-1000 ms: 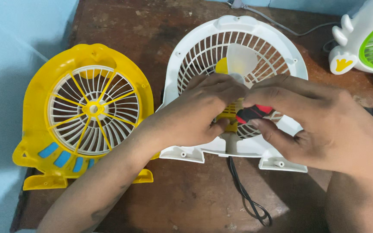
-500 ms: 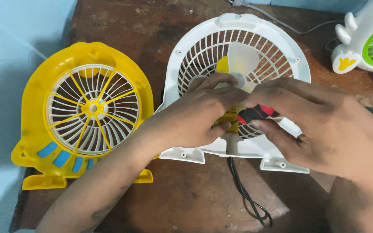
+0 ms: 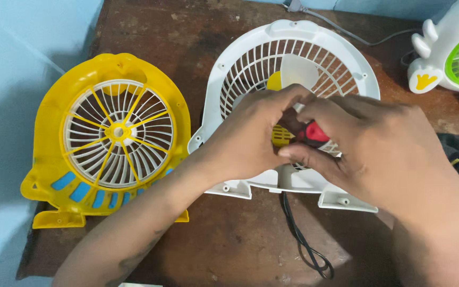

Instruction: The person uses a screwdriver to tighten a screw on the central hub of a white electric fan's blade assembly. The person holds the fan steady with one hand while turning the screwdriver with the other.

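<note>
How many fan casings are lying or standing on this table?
3: a yellow fan casing lying at the left, a white fan casing under both hands in the middle, and a white-and-green fan partly cut off at the top right. More may lie outside the view.

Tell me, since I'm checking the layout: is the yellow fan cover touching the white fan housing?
Apart. The head view shows a strip of bare brown table running between the yellow fan cover and the white fan housing.
</note>
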